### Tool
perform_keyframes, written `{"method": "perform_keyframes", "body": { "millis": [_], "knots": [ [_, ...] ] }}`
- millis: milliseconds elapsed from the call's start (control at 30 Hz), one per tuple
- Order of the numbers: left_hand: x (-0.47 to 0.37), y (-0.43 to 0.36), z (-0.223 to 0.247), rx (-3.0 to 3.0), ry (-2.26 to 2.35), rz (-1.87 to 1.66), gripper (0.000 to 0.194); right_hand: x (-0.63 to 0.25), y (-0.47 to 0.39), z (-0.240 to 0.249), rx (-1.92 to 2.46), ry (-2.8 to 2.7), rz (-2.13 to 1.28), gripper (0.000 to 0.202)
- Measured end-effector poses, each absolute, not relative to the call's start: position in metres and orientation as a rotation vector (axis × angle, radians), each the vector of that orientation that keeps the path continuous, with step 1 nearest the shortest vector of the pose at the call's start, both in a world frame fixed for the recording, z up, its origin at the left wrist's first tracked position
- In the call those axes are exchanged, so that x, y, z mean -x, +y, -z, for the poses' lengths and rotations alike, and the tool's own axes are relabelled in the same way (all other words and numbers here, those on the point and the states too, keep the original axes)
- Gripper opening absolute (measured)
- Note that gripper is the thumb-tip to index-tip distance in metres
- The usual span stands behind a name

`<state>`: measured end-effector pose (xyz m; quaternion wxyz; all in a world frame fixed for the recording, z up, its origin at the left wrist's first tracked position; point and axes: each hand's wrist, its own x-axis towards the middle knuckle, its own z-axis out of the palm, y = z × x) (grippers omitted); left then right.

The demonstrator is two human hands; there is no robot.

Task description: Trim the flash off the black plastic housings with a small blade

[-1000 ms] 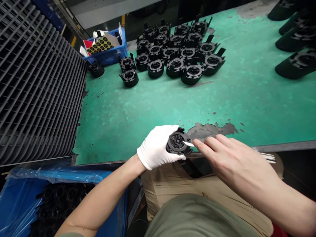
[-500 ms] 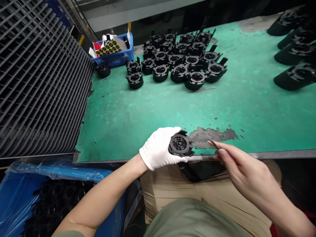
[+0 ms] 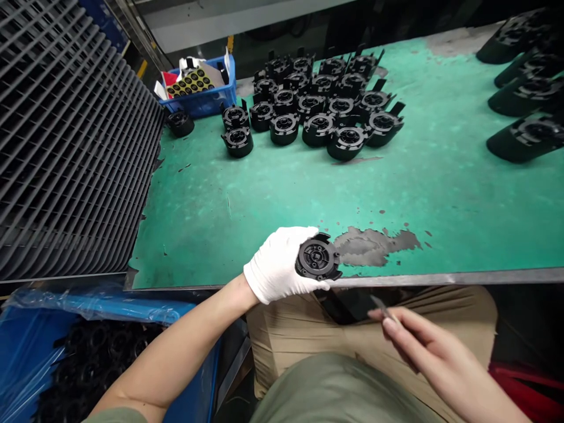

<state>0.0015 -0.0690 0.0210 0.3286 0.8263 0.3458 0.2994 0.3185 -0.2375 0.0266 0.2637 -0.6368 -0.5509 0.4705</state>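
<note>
My left hand [image 3: 277,267], in a white glove, is closed around a round black plastic housing [image 3: 318,257] at the front edge of the table. Its ribbed circular face with a small central hole is turned up towards me; the palm and fingers hide its left side. Bare and lower to the right, my right hand [image 3: 414,338] grips a small pointed knife [image 3: 382,306] between thumb and fingers. The blade points up and left, apart from the housing, and is slightly blurred.
Several similar black housings [image 3: 348,141] stand grouped on the green tabletop [image 3: 264,194]. Taller black cylinders [image 3: 524,138] stand at right. A blue bin [image 3: 215,100] holds a sheet of round stickers [image 3: 189,83]. Stacked grey grids [image 3: 74,147] rise at left, above a blue crate [image 3: 180,311] of black parts.
My right hand has moved down towards my lap with the knife, away from the housing. My left hand keeps its hold on the housing; the whole view has shifted slightly.
</note>
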Motion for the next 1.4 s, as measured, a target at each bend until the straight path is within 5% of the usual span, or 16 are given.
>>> {"method": "perform_keyframes", "body": {
  "millis": [233, 467, 633, 733, 967, 1400],
  "knots": [
    [-0.007, -0.064, -0.033, -2.063, 0.875, -0.652, 0.069, -0.284, -0.132, -0.092, 1.374, -1.994, -1.002, 0.037],
    [-0.007, -0.063, -0.033, -2.052, 0.846, -0.667, 0.07, -0.29, -0.109, -0.087, 1.476, -2.135, -0.316, 0.029],
    [0.002, -0.071, -0.017, -2.27, 0.897, -0.679, 0.122, -0.302, -0.139, -0.075, 1.342, -2.216, -0.367, 0.018],
    [0.008, -0.074, -0.011, -2.363, 0.842, -0.694, 0.131, -0.302, -0.154, -0.067, 1.24, -2.343, -0.38, 0.025],
    [0.01, -0.069, -0.021, -2.391, 0.763, -0.618, 0.111, -0.302, -0.157, -0.07, 1.206, -2.606, 0.059, 0.037],
    [0.006, -0.071, -0.025, -2.387, 0.811, -0.594, 0.098, -0.302, -0.149, -0.082, 1.12, -2.745, 0.07, 0.047]
  ]
}}
